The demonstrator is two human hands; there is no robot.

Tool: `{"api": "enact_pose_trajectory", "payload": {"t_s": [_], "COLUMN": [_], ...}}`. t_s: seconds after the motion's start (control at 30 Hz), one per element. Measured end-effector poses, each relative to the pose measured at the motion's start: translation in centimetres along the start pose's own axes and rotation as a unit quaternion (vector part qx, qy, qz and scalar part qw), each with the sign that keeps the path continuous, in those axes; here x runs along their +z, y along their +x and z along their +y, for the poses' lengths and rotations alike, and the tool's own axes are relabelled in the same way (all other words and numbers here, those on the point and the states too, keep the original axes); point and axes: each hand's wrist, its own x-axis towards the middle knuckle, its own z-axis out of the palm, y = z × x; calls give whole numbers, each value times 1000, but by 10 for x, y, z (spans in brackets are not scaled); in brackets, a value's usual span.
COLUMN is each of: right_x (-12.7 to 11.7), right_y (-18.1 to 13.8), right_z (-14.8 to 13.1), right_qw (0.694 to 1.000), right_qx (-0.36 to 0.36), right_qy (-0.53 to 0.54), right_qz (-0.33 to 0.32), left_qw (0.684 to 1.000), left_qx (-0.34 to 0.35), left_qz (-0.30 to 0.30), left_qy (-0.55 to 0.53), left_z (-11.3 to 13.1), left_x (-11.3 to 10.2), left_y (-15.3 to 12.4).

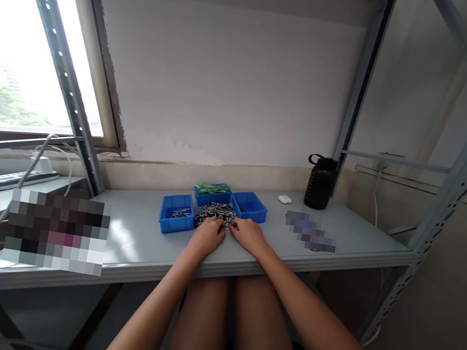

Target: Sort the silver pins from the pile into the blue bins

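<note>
Metal pieces, slim and mostly silver with some dark, sit in a loose pile [215,210] right at both hands. Left hand [208,235]: on the near edge of the pile, fingers curled, thumb close to them, so a narrow grip at most; can't tell if anything's pinched. Right hand [248,234]: just beside it, fingers bent down and in toward the pile, gap narrow too (contents hidden, same caveat).

Progress, my read: partway at best. Bulk of the pieces is loose in the pile; only a small batch sits in a bin. No count possible.

Containers, three blue bins around the pile:
- left bin [173,225]: few silver pieces [181,213], scattered on the floor of it, lots of room
- back bin [210,200]: green items [212,189] up to the rim, too small to identify
- right bin [257,215]: something dark and low inside, can't make it out

Further out on the grey desk [146,185]: small white case [284,199] and black bottle [320,185] back right, both well apart from the bins.
</note>
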Motion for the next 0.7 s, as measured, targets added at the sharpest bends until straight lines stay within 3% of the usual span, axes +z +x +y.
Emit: {"api": "enact_pose_trajectory", "payload": {"t_s": [0.4, 0.7], "right_x": [-5, -4], "right_y": [-5, -5], "right_z": [2, 3], "right_qw": [999, 995], "right_qx": [-31, -50], "right_qy": [41, 79], "right_qz": [-14, 22], "left_qw": [999, 998], "left_qx": [-12, 7], "left_qz": [-1, 39], "left_qy": [-31, -57], "left_z": [-6, -2], "left_x": [6, 0], "left_y": [2, -2]}}
